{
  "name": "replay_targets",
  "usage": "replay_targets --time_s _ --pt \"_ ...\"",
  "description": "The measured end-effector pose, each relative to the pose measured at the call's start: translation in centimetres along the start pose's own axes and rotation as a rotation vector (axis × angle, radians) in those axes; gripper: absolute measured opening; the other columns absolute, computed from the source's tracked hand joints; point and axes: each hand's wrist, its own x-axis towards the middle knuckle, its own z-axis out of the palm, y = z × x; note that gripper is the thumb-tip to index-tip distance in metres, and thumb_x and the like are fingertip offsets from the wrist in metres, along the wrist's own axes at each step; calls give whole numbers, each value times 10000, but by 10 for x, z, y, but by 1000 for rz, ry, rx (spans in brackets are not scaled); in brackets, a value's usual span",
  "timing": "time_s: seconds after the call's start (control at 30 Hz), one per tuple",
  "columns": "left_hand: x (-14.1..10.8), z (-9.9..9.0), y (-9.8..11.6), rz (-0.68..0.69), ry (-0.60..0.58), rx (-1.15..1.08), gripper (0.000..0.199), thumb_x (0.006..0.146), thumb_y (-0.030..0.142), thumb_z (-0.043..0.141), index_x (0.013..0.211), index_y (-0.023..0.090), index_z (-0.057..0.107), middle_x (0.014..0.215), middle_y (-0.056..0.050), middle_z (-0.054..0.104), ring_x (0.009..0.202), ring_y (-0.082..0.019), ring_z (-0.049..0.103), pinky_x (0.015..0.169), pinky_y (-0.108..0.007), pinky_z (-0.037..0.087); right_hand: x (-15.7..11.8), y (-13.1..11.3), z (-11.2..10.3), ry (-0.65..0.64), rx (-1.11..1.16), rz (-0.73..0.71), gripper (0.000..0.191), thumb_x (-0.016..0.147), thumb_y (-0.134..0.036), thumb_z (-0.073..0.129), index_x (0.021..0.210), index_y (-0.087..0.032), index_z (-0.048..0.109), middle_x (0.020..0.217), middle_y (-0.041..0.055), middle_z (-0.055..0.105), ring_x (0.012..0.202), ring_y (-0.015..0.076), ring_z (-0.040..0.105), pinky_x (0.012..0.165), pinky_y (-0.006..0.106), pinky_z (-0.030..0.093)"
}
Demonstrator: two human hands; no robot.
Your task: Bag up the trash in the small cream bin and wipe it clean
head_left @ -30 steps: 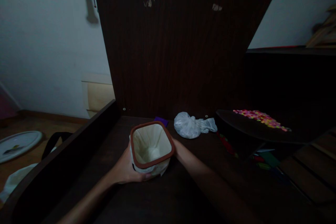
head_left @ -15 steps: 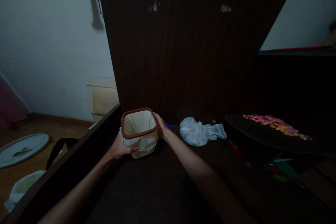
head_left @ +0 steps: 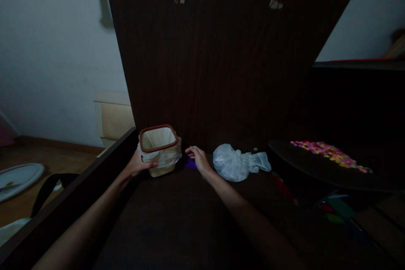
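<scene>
A small bin [head_left: 161, 170] with a brown rim and a pale liner bag folded over its edge stands upright in the back left corner of the dark surface. My left hand [head_left: 139, 164] grips its left and front side, the thumb across the liner. Just right of the bin, my right hand [head_left: 198, 159] is off it, fingers apart and holding nothing. Partly behind that hand lies a purple item [head_left: 191, 163]. Farther right rests a knotted white plastic bag [head_left: 230, 163].
A raised dark ledge [head_left: 79, 194] runs along the left, with a tall dark panel [head_left: 215, 71] behind. At right, a dark curved shelf [head_left: 303, 164] carries pink and yellow beads or petals [head_left: 329, 154]. A round white lid-like object [head_left: 22, 177] lies on the floor.
My right hand has let go of the bin and moved slightly right, its fingers now apart. The bin sits farther left and back in my left hand. The view has shifted a little.
</scene>
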Motion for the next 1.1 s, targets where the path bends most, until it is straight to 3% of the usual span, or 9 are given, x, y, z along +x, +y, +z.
replay_targets --time_s 0.23,0.53,0.63,0.73,0.9,1.0,1.1 --pt "14 2 -10 -13 -39 36 1269 467 619 915 1484 108 356 1438 -273 547 1369 -468 501 1159 -600 389 -17 -3 -14 -61 -192 -90 222 890 -313 515 767 -241 685 886 13 718 919 200 629 890 328 454" --pt "9 -2 -1 -89 -75 49 972 505 570 914 1290 99 588 1298 -233 679 1258 -457 607 1115 -605 445 -35 -3 -22 -114 -355 -143 125 834 -171 593 790 -235 691 915 22 692 957 214 617 927 357 439" --pt "3 -4 0 -68 -30 54 1111 546 558 914 1451 109 452 1428 -244 581 1355 -449 524 1156 -612 391 -42 -1 -26 -113 -357 -146 104 821 -180 607 815 -231 697 932 26 679 944 214 625 914 363 452" --pt "-5 -4 1 -61 43 34 1304 585 573 906 1594 192 175 1605 -249 357 1462 -443 391 1186 -618 336 -48 -1 -33 -101 -339 -146 91 797 -195 633 836 -234 706 962 29 676 943 213 629 907 364 468" --pt "-18 0 6 -45 26 12 1383 620 607 886 1607 258 -18 1695 -244 93 1544 -437 204 1212 -618 276 -42 -1 -38 -63 -245 -116 178 830 -304 627 970 -257 727 1059 42 715 1019 233 644 990 408 465" --pt "-25 6 9 -1 3 13 1359 662 621 856 1607 275 -58 1704 -227 45 1560 -423 153 1221 -613 255 -25 1 -24 -46 -142 -88 346 924 -423 513 1186 -281 689 1266 64 689 1209 247 609 1040 421 463" --pt "-29 13 12 2 -11 9 1331 686 613 843 1614 252 -41 1684 -235 147 1545 -416 221 1219 -610 266 -7 5 2 -41 -56 -75 477 986 -512 407 1370 -294 591 1464 60 579 1398 241 480 1128 434 408"
